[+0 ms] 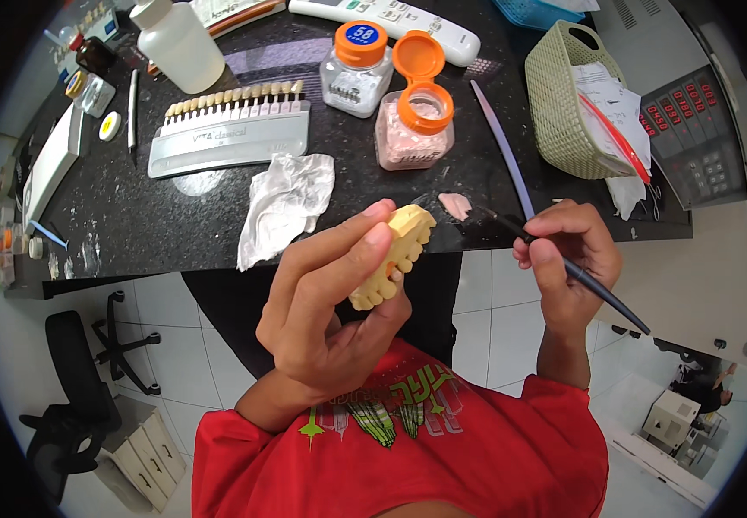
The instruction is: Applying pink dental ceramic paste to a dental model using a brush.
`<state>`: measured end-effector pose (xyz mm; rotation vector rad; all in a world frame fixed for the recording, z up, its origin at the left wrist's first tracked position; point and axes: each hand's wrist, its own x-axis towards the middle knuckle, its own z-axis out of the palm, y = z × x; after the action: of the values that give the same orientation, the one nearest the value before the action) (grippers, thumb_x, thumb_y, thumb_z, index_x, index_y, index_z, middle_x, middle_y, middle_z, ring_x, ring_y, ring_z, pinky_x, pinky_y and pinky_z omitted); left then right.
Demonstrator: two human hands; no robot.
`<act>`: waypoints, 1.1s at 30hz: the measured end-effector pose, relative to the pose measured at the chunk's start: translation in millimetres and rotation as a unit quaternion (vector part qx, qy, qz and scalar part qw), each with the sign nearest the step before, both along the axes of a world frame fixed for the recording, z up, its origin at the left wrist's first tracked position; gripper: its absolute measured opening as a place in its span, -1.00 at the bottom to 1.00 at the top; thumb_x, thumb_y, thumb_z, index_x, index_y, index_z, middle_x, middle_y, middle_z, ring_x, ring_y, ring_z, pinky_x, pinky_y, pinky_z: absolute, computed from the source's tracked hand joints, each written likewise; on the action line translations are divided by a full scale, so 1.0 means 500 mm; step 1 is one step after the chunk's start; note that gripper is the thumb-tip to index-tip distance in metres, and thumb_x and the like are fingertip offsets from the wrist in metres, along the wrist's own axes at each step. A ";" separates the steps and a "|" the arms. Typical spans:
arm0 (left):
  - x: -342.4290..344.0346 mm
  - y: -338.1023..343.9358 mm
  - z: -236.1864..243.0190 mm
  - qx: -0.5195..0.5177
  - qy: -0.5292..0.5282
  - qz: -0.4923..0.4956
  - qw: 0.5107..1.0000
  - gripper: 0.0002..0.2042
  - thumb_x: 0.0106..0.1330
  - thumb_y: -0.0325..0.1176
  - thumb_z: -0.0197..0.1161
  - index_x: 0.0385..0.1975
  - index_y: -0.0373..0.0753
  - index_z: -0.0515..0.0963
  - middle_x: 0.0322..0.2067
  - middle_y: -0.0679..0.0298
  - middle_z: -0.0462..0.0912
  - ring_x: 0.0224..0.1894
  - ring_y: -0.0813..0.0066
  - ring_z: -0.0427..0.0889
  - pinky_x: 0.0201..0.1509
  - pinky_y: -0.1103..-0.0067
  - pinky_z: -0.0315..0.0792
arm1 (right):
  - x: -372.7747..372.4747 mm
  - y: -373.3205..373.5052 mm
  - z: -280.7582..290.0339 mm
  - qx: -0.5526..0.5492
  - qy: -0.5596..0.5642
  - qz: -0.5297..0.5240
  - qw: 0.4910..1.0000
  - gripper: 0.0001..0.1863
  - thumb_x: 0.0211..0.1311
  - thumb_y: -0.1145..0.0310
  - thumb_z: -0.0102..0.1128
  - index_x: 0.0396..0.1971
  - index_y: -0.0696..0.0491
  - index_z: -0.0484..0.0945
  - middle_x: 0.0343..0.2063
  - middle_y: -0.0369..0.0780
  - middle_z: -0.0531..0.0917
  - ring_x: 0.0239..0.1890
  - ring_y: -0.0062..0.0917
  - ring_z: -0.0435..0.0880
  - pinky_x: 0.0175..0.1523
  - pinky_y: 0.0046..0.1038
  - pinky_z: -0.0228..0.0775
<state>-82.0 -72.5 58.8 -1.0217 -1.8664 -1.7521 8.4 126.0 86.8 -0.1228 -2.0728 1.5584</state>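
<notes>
My left hand (321,311) grips a yellow dental cast (408,237) with a row of teeth and a small orange patch among them. My right hand (572,250) holds a dark slim brush (605,298), its tip over the counter beside a flat dab of pink paste (454,206). Behind the dab stand an open orange-lidded jar of pink powder (412,142) and a closed orange-lidded jar (352,86). A crumpled white tissue (283,207) lies left of the cast. A pale lilac spatula (503,142) lies behind my right hand.
The dark speckled counter (175,224) holds a tooth shade guide (226,138), white bottle (175,47), white remote (390,17), woven basket (563,129) and a device with red displays (688,142). An office chair (75,363) is at lower left. A co-worker (714,393) is far right.
</notes>
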 end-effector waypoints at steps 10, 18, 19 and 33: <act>0.018 0.014 -0.007 -0.061 -0.030 -0.021 0.997 -0.49 -0.11 -0.75 0.34 -0.04 -0.47 0.43 -0.11 -0.18 0.53 -0.10 0.05 0.66 -0.07 0.50 0.62 | -0.006 0.035 0.002 0.023 -0.066 0.057 0.996 -0.81 -0.11 0.64 0.28 -0.46 0.17 0.47 -0.56 -0.17 0.61 -0.58 -0.62 0.57 -0.45 -0.64 0.41; 0.036 0.047 -0.017 -0.048 -0.017 0.065 0.997 -0.52 -0.10 -0.82 0.23 -0.07 -0.47 0.44 -0.10 -0.16 0.50 -0.08 0.07 0.65 0.00 0.44 0.62 | -0.010 0.053 -0.010 0.066 -0.039 0.102 0.992 -0.86 0.00 0.60 0.23 -0.45 0.19 0.44 -0.57 -0.15 0.57 -0.62 -0.66 0.53 -0.50 -0.66 0.40; 0.041 0.050 -0.018 -0.041 -0.019 0.073 0.996 -0.53 -0.10 -0.82 0.22 -0.08 -0.47 0.44 -0.09 -0.14 0.50 -0.07 0.07 0.64 0.01 0.43 0.62 | -0.012 0.049 -0.010 0.062 -0.036 0.088 0.994 -0.85 -0.07 0.61 0.28 -0.48 0.18 0.49 -0.58 -0.19 0.60 -0.61 -0.66 0.56 -0.51 -0.67 0.38; 0.060 0.065 -0.030 -0.035 -0.033 0.121 0.991 -0.56 -0.05 -0.80 0.21 -0.07 -0.47 0.44 -0.10 -0.11 0.49 -0.07 0.03 0.64 0.03 0.41 0.61 | -0.022 0.058 -0.004 0.074 -0.018 0.107 0.991 -0.86 -0.10 0.64 0.28 -0.51 0.21 0.50 -0.61 -0.19 0.61 -0.65 -0.65 0.57 -0.55 -0.68 0.37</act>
<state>-52.2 -40.1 44.0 -0.7316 -2.0099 -1.6067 -2.6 154.8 84.8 0.1314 -2.2855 1.5253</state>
